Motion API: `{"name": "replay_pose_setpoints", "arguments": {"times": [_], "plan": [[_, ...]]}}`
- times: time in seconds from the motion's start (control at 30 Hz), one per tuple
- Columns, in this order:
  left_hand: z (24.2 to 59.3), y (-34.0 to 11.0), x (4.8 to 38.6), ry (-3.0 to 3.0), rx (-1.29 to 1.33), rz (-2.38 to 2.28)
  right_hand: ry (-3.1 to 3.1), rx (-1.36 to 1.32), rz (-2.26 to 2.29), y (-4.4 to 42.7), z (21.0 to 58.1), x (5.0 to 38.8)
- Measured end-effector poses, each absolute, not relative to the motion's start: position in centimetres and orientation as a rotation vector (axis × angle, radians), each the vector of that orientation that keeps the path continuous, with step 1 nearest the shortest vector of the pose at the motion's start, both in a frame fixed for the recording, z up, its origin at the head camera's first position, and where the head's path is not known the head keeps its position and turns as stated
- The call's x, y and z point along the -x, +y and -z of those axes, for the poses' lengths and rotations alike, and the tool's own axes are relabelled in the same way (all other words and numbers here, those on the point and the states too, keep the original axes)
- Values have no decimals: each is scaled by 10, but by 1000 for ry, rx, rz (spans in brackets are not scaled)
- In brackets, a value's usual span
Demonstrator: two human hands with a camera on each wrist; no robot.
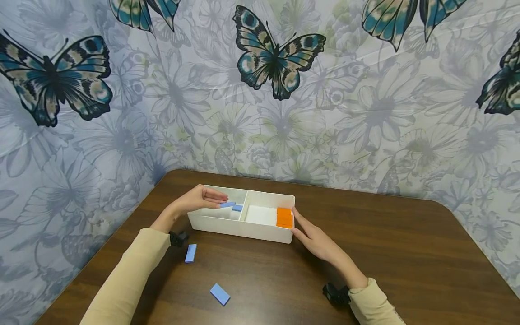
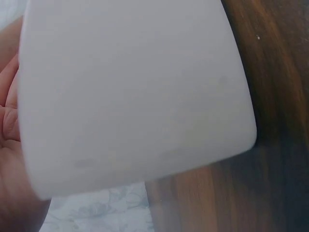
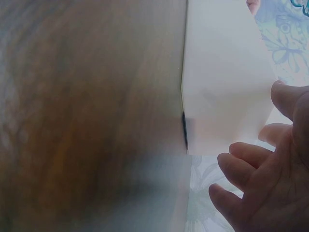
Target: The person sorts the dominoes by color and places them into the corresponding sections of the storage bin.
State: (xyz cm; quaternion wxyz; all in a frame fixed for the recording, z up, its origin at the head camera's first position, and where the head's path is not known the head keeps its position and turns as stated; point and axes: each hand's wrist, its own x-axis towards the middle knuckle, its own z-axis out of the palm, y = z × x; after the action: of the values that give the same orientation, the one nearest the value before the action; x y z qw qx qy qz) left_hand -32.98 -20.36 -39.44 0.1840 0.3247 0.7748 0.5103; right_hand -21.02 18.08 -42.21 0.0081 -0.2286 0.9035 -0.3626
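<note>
A white two-compartment box [image 1: 264,233] stands on the table. My left hand [image 1: 199,199] is over its left compartment, with the fingertips and thumb pinching a blue tile [image 1: 227,204]. Beside that tile, another blue tile [image 1: 237,208] shows inside the same compartment. At the box's right end, my right hand [image 1: 314,238] touches the wall with fingers extended. The right wrist view shows this hand [image 3: 275,159] with its fingers spread by the box end [image 3: 227,82]. Orange tiles [image 1: 284,217] sit in the right compartment. In the left wrist view, the box wall hides most of the left hand.
Two loose blue tiles lie on the brown wooden table [image 1: 390,243]: one tile [image 1: 190,253] near the left wrist, another tile [image 1: 220,294] closer to the front. A butterfly-patterned cloth [image 1: 284,131] hangs behind the table's back edge.
</note>
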Motion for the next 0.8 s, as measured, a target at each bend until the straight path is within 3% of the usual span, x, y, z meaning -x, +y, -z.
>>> {"name": "replay_pose_setpoints", "arguments": {"times": [0.8], "plan": [[402,-176,337,2193,-825,-1313,2808,740,1116,188,421,215]]}}
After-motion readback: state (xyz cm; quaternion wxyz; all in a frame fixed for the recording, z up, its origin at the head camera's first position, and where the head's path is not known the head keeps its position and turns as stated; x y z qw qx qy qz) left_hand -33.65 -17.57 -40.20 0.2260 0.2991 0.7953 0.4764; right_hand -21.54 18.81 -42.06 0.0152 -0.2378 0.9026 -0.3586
